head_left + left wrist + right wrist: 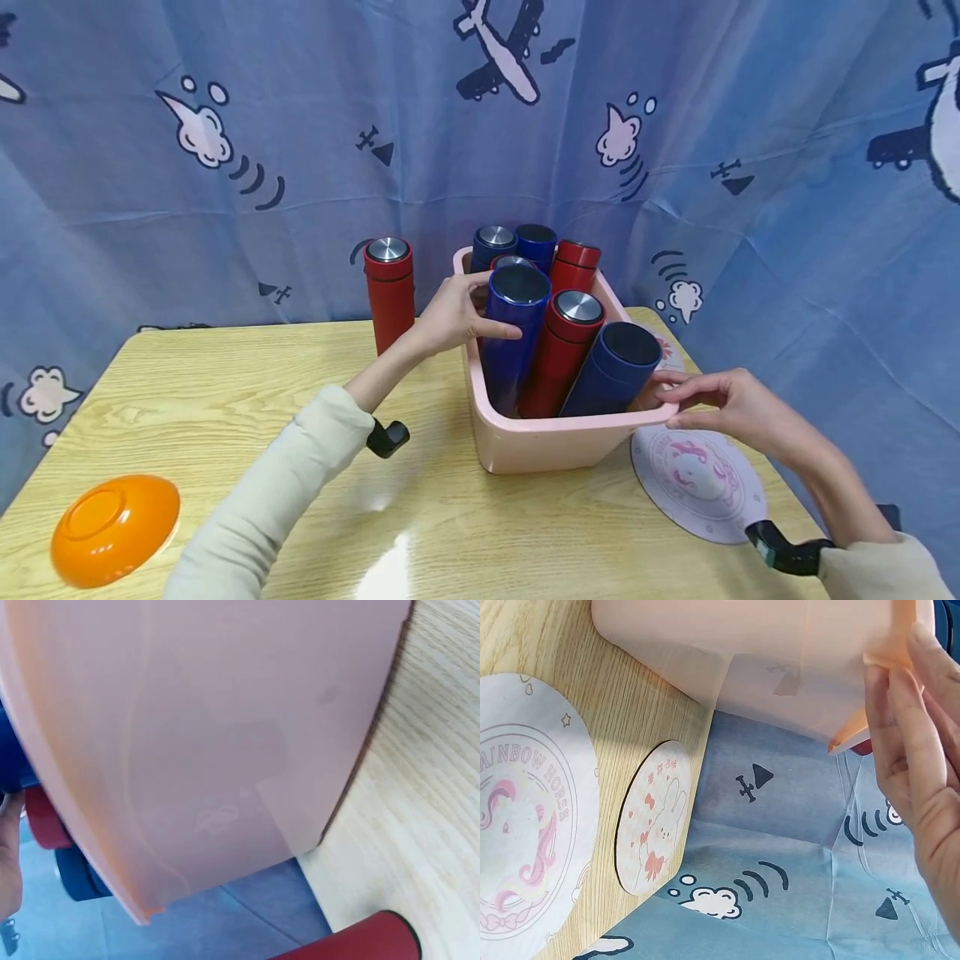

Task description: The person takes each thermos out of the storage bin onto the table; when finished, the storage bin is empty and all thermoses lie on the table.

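Observation:
A pink plastic bin stands on the table, holding several blue and red thermos flasks. With thumb and fingers, my left hand grips the upper part of a blue thermos flask at the bin's near left. Beside that flask are a red thermos with a silver lid and a dark blue thermos leaning to the right. My right hand pinches the bin's rim at the near right corner; the right wrist view shows these fingers at the rim. Only part of the left hand appears in its wrist view.
Another red thermos stands upright on the table, left of the bin. An upturned orange bowl lies at the front left. Round printed mats lie right of the bin. A blue patterned curtain hangs behind.

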`<state>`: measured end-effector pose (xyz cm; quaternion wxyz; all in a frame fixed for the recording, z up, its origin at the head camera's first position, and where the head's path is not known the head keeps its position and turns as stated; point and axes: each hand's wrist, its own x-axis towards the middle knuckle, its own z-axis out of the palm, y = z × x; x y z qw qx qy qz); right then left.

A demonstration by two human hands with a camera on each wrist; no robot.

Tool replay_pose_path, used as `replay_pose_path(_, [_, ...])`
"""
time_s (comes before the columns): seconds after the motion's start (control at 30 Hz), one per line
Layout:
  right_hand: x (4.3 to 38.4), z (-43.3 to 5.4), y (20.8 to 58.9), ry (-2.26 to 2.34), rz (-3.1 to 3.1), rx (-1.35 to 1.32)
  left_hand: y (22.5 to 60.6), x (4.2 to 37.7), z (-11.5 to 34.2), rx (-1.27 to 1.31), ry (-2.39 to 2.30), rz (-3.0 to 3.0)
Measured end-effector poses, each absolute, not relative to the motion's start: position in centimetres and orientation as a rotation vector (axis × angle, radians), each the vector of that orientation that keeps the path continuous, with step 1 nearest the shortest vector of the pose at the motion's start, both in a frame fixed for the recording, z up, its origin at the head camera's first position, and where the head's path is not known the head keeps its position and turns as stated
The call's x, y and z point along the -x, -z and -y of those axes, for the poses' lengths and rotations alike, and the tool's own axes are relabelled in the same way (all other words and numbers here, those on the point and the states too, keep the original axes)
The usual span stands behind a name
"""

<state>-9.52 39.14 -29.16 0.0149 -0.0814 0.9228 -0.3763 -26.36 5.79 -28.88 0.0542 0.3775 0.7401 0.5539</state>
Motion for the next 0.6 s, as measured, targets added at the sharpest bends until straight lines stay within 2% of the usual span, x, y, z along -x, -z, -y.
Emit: replay_pose_path(0.6, [9.7,-39.1,29.3,1.146,-2.851,0.246,26.1,25.3,-4.7,-1.174,-1.812,-2.281])
